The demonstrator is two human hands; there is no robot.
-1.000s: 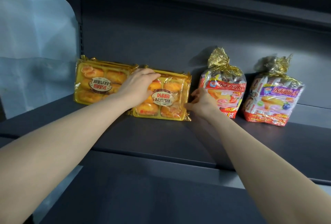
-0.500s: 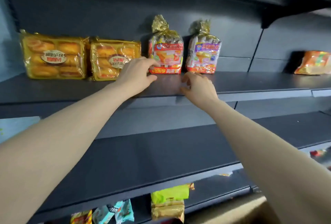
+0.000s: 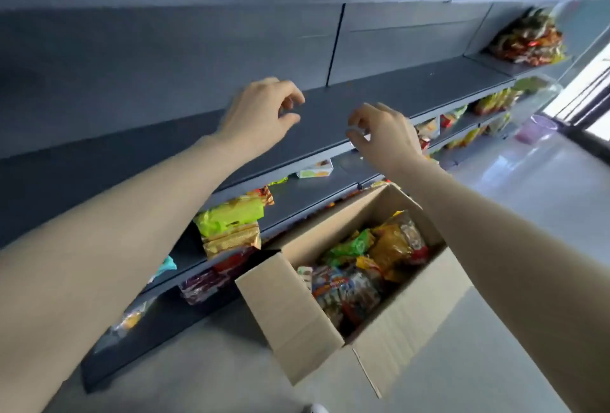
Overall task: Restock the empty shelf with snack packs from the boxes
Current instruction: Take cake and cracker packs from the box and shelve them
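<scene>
Now down at snack packs [image 3: 359, 267]: heaped loose in open cardboard box [image 3: 297, 310] on floor, right against shelving. Just above box, empty shelf [image 3: 379, 95], dark board running across mid-view.

Changed vs. a sec ago: no more contact w/ yellow bread packs up top, now out of view; gaze swung down & right, both hands dropped a level. Prob. means last placement done, next fetch from box due.

Over the shelf, left hand [image 3: 260, 115]: fingers loosely curled, thumb near index, gripping nothing. By shelf's front edge, right hand [image 3: 386, 135]: same slack curl, also empty; contact w/ edge unclear. Both forearms stretched fwd, backs of hands up.
</scene>
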